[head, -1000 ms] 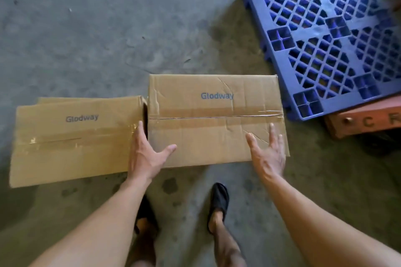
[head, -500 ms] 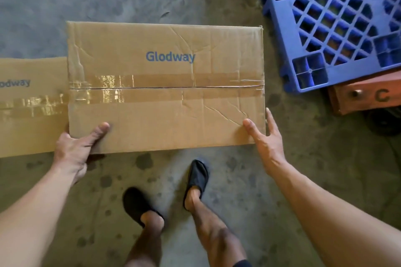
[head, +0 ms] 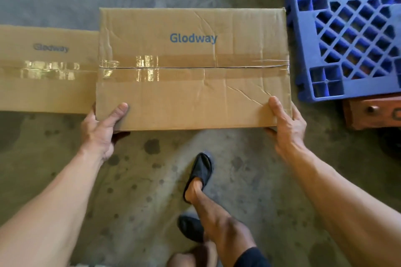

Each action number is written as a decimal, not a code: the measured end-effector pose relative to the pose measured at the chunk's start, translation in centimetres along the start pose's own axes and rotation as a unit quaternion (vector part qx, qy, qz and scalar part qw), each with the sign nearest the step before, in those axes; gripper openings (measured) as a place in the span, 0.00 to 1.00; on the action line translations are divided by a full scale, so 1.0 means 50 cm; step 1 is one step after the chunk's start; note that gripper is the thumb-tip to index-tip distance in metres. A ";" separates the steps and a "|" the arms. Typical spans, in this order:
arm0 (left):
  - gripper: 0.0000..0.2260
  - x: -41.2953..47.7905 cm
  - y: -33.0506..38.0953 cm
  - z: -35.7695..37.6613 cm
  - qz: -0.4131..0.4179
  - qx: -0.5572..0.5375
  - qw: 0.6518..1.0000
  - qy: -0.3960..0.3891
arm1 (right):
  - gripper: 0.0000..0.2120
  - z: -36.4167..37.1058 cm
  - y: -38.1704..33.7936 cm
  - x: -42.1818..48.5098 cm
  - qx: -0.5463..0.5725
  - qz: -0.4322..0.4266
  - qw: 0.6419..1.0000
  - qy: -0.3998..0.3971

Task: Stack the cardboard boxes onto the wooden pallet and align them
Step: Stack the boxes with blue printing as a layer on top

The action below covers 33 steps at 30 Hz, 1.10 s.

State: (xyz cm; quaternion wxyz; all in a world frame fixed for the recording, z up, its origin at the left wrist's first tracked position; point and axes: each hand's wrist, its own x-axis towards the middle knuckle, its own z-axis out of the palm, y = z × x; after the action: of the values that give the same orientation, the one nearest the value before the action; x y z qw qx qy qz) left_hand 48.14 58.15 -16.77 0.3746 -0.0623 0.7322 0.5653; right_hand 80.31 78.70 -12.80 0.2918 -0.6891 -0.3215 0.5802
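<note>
2 hands (left hand (head: 97, 132), right hand (head: 286, 128)) grip the cardboard box (head: 193, 97) at near corners.

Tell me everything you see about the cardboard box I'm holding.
The held box, level, is creased brown cardboard, printed Glodway in blue, its top seam sealed with shiny tape. The left hand and right hand grip its near corners, thumbs on top. It hides the edge of a second box at left; a blue pallet lies rightward.

A grey concrete floor (head: 141, 191), blotched with dark spots, spreads around; an orange-red painted block (head: 368, 112) sits just right of the right hand's fingers (head: 276, 109).
</note>
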 end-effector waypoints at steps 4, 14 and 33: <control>0.34 -0.098 0.034 -0.072 0.012 -0.045 0.999 0.013 | 0.19 0.002 -0.066 -0.100 -0.016 -0.044 0.997 -0.055; 0.48 -0.462 0.186 -0.442 0.069 -0.126 0.980 0.141 | 0.29 0.123 -0.183 -0.479 -0.045 -0.100 0.968 -0.227; 0.23 -0.788 0.145 -0.942 0.046 -0.270 0.836 0.475 | 0.43 0.648 -0.063 -0.964 -0.307 -0.164 0.782 -0.518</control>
State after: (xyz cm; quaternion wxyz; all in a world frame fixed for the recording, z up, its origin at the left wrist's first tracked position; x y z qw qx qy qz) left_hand 49.91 6.40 17.05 -0.0774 -0.3882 0.6406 0.6580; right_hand 42.20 43.92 14.06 -0.0548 -0.2752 -0.6933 0.6638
